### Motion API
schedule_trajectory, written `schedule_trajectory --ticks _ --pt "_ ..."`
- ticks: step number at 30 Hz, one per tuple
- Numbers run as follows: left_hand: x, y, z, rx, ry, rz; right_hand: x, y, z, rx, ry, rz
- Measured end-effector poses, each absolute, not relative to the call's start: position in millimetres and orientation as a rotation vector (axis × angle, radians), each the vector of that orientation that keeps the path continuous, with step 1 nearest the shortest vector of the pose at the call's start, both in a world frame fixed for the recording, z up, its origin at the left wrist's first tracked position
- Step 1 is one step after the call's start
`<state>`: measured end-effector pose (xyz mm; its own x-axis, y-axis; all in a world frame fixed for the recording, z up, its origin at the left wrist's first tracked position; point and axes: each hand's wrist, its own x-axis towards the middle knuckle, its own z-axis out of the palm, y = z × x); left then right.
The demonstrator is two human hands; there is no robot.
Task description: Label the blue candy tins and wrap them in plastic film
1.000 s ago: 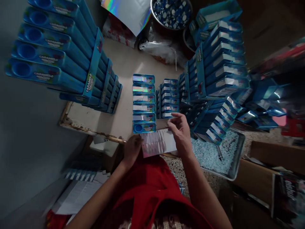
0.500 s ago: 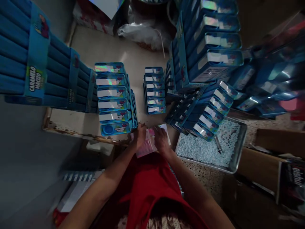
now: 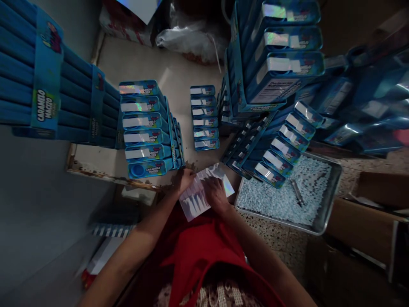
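Observation:
A shiny, holographic sheet point(image 3: 195, 204) with strips on it lies tilted at the table's front edge, above the red apron point(image 3: 200, 238). My left hand point(image 3: 185, 181) grips the sheet's upper left edge, with its fingers closed. Over the right part of the sheet is my right hand point(image 3: 215, 192), its fingers bent together on the surface; what they pinch is too small to make out. Beyond my left hand stands a stack of blue candy boxes point(image 3: 145, 137), and a smaller blue stack point(image 3: 205, 123) stands straight ahead.
Tall blue box stacks rise at the left point(image 3: 47, 85) and right point(image 3: 281, 76). A metal tray point(image 3: 329, 213) of small pale pieces, with a tool point(image 3: 297, 192) on them, sits at the right. Cardboard boxes point(image 3: 361, 226) are at the far right. Clear plastic point(image 3: 188, 40) lies at the back.
The sheet has turned and shows more of its surface, with its lower corner nearer the apron. My left hand has moved slightly left and down. The view has shifted a little.

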<state>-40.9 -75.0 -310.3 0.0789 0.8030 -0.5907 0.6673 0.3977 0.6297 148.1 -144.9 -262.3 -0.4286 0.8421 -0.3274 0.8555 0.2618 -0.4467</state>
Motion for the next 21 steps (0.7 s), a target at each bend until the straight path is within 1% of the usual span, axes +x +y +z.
schedule_trajectory --ticks 3,6,8,10,13,16,18,21 --pt "-34.6 -76.5 -300.2 1.365 1.672 0.174 152.6 -154.0 -234.5 1.806 2.397 -0.902" --pt "-27.7 -79.9 -289.2 1.394 1.711 0.248 152.4 -158.8 -202.4 2.215 2.239 -1.01" --pt "-26.0 -86.1 -278.7 1.262 1.683 0.373 149.5 -157.0 -178.8 2.522 1.984 -1.269" --pt "-28.6 -95.7 -263.0 1.039 1.595 0.479 144.7 -151.7 -154.7 2.7 1.654 -1.621" --pt "-41.1 -113.4 -227.6 0.705 1.325 0.535 135.6 -142.4 -122.6 2.736 1.297 -2.101" --pt "-57.9 -127.4 -184.5 0.413 1.032 0.648 125.0 -138.1 -99.5 2.673 1.115 -2.431" --pt "-67.5 -131.9 -158.0 0.346 1.003 0.71 117.7 -138.9 -87.8 2.622 1.053 -2.533" --pt "-80.5 -133.1 -127.9 0.331 1.099 0.723 107.0 -143.1 -72.5 2.563 1.046 -2.56"
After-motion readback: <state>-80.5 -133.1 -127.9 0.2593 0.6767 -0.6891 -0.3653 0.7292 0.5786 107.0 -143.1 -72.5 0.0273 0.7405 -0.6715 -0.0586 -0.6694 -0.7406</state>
